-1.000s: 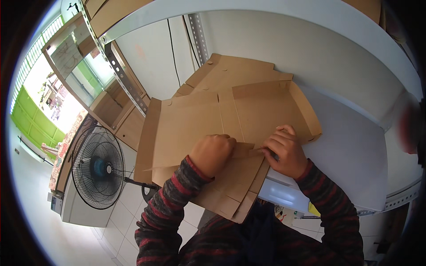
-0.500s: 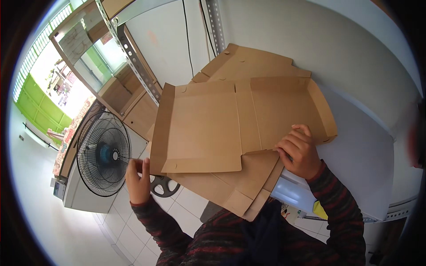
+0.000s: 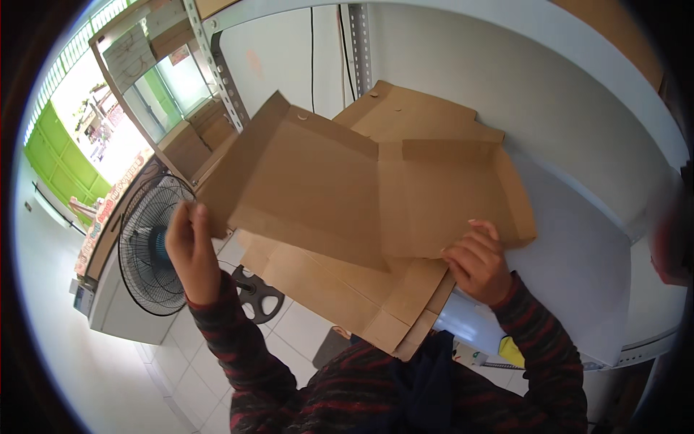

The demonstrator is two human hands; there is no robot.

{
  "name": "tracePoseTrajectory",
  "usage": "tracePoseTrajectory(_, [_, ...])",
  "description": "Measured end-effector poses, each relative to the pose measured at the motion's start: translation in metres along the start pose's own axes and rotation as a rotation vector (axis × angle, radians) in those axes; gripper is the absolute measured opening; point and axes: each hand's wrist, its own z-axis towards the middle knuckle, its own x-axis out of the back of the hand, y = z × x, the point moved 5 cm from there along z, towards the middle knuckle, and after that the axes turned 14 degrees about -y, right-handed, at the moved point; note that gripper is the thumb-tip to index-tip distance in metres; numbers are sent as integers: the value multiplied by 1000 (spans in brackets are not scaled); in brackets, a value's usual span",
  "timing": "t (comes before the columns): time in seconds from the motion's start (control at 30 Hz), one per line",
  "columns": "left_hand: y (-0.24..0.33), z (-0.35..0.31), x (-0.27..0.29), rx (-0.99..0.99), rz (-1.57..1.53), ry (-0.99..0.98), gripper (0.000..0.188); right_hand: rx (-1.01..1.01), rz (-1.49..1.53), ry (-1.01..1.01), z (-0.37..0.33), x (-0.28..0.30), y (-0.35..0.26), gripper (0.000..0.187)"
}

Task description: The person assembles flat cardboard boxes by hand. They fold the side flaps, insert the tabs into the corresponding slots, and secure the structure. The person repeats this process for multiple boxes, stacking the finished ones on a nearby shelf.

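A brown cardboard box (image 3: 311, 188), partly folded with its side flaps raised, lies across a stack of flat cardboard sheets (image 3: 340, 282). At its left end, my left hand (image 3: 191, 249) pinches the near corner of the end flap, and that panel is lifted and tilted along the crease. My right hand (image 3: 478, 264) is closed on the near edge of the right panel, thumb below and fingers above. The right panel lies lower, its far and right flaps standing up. My fingertips on the left are partly hidden behind the hand.
The sheets rest on a grey-white shelf (image 3: 571, 267) with a perforated metal post (image 3: 359, 50) behind. A black fan (image 3: 155, 249) stands at the left beside a cabinet (image 3: 130, 318). A yellow thing (image 3: 511, 351) shows below the shelf edge at the right.
My left hand has moved left and up, raising the box's left panel so that it tilts and folds at the crease. My right hand has shifted slightly down and left, still on the edge.
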Motion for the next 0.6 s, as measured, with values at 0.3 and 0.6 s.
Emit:
tracePoseTrajectory(0.3, [-25,42,15,43,-14,-43,22,72,46,33,55,-33,-6,9])
tracePoseTrajectory(0.6, [50,-32,-106,-358,510,-237,42,16,32,33,52,-41,-5,8])
